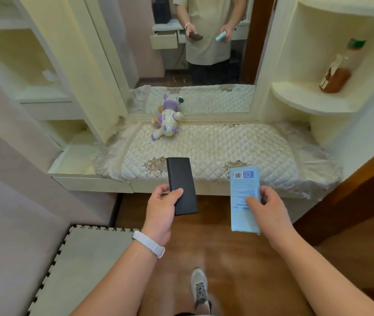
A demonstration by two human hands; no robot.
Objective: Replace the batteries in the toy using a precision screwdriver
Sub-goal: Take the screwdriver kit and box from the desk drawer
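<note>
Left hand (161, 207) grips a black case (182, 185), right hand (264, 206) pinches a blue pack (245, 197); toy (166, 120) lies on the quilted desk (227, 147) by the mirror (195, 53); best set both down flat beside it, within reach, before starting.

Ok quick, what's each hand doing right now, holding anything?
Left hand: closed on the black case.
Right hand: closed on the light blue packet.

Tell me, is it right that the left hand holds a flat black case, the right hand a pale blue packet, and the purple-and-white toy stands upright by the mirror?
Not quite: the head view shows the purple-and-white toy lying on its side by the mirror.
</note>
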